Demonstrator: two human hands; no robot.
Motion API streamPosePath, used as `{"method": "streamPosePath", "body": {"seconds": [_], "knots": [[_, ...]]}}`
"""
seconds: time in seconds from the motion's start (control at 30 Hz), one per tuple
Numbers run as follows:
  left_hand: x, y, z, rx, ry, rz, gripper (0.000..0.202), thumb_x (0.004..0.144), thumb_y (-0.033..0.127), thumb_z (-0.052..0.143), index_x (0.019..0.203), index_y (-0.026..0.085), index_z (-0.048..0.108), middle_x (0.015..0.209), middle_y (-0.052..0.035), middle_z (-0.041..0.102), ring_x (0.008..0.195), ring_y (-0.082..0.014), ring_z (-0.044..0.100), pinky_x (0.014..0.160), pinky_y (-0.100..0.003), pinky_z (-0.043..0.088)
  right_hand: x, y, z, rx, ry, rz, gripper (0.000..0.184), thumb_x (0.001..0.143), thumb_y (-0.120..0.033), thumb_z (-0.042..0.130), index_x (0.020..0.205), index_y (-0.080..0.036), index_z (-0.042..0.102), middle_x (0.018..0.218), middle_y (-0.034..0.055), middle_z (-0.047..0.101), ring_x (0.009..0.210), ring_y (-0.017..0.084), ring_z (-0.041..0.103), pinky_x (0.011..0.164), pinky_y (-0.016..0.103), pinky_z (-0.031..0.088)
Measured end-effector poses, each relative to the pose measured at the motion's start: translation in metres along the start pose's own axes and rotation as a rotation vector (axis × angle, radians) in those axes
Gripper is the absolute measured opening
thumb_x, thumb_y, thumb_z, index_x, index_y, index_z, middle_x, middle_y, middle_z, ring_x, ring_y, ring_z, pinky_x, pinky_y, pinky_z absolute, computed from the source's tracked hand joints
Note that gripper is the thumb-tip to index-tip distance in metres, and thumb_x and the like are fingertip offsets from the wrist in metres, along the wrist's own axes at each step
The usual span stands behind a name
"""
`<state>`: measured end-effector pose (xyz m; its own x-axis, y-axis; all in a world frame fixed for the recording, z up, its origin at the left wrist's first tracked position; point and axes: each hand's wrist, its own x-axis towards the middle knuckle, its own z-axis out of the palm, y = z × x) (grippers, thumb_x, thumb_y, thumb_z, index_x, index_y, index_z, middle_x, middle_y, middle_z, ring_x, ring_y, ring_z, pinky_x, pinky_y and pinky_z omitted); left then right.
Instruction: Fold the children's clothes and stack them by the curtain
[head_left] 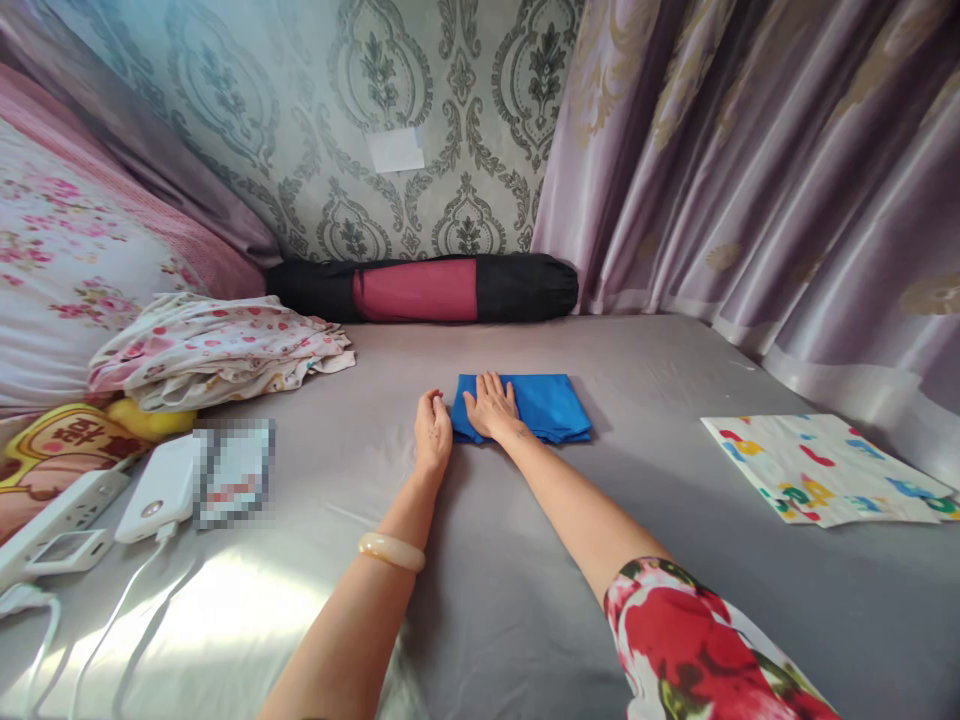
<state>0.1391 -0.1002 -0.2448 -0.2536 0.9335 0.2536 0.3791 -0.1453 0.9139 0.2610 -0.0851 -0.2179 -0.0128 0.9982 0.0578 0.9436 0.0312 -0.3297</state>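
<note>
A folded blue cloth (553,405) lies on the grey bed sheet in front of me, its near edge slightly uneven where layers show. My right hand (492,406) rests flat on the left part of it, palm down, with the thumb spread out. Beside the cloth's left edge, my left hand (433,432) stands on its side, fingers together and slightly bent. Nothing can be seen in it, though its palm side is partly hidden. A pale bangle (391,551) circles the left forearm.
A black and dark-red rolled bag (416,290) lies along the wall. Crumpled patterned fabric (225,350), a white power bank (161,485) with a cable and a power strip (64,515) sit at left. A colourful-print folded cloth (821,470) lies right, near the curtain (750,150).
</note>
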Motion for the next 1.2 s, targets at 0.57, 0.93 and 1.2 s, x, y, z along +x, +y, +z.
{"method": "streamPosePath", "body": {"seconds": [0.57, 0.93, 1.2], "knots": [[0.000, 0.004, 0.000, -0.006, 0.018, -0.039, 0.040, 0.099, 0.036, 0.024, 0.108, 0.016, 0.057, 0.116, -0.0136, 0.064, 0.113, -0.0217, 0.059, 0.101, -0.036, 0.044, 0.009, -0.032, 0.003, -0.033, -0.072, -0.075, 0.063, 0.098, -0.037, 0.022, 0.150, -0.002, 0.028, 0.158, 0.0159, 0.021, 0.148, 0.025, 0.010, 0.118, 0.046, 0.003], [-0.002, 0.006, -0.002, 0.091, -0.040, 0.026, 0.043, 0.099, 0.039, 0.024, 0.111, 0.018, 0.060, 0.115, -0.0117, 0.065, 0.113, -0.0229, 0.059, 0.102, -0.039, 0.044, 0.003, -0.032, 0.009, 0.023, -0.087, -0.076, 0.060, 0.098, -0.035, 0.022, 0.149, -0.004, 0.032, 0.159, 0.0139, 0.022, 0.148, 0.023, 0.010, 0.119, 0.044, 0.004], [-0.003, -0.001, 0.006, 0.306, -0.181, 0.327, 0.042, 0.095, 0.032, 0.034, 0.129, 0.016, 0.054, 0.134, -0.0137, 0.057, 0.129, -0.0231, 0.048, 0.114, -0.042, 0.032, -0.004, 0.007, -0.006, 0.095, 0.079, -0.039, 0.054, 0.101, -0.033, 0.017, 0.148, -0.012, 0.034, 0.158, 0.0098, 0.027, 0.146, 0.019, 0.019, 0.118, 0.040, 0.013]]}}
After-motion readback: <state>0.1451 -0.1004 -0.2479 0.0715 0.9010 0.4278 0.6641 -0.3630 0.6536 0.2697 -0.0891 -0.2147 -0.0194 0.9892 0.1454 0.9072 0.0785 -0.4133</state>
